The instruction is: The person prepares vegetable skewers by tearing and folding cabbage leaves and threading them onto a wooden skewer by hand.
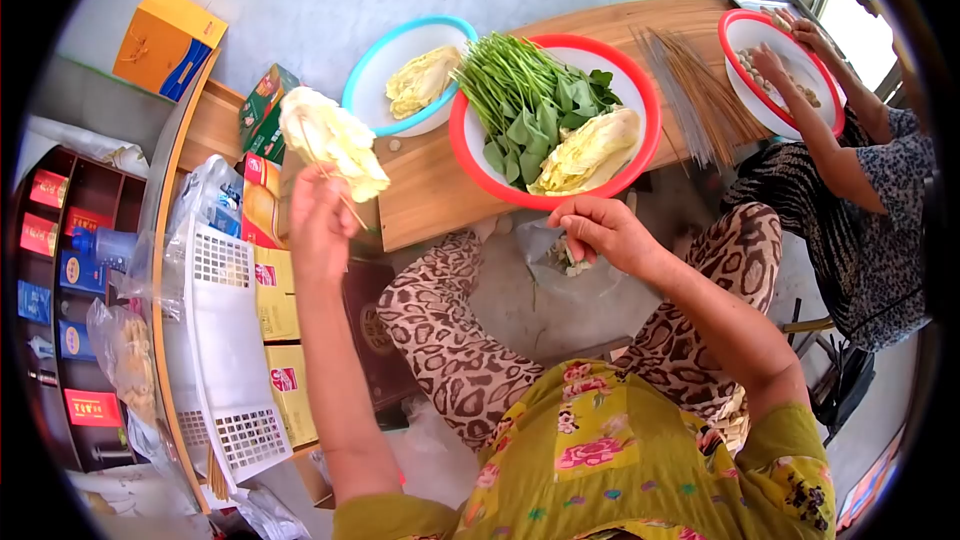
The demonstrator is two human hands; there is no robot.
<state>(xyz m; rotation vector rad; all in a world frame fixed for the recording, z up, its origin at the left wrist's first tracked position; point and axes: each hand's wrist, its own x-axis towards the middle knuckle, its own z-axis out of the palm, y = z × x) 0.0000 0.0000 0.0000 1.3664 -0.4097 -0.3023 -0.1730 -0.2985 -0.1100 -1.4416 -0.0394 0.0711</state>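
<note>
A wooden table [430, 205] bears a red-rimmed basin [650, 120] of leafy greens [530, 130] and cabbage leaves [592, 152], with more cabbage in the blue-rimmed basin [376, 75] beside it. Threading appears to be the step in hand: the person's left hand [325, 208] pinches a thin stick [352, 210], fingers closed on it, and the skewered cabbage [332, 140] sits above that hand; the next move seems to call for keeping the stick steady. The right hand [605, 232] curls near the basin's rim, its hold impossible to tell. Yellow boxes [294, 408] and smaller red packets [92, 407] carry printed labels, their writing too small to read
</note>
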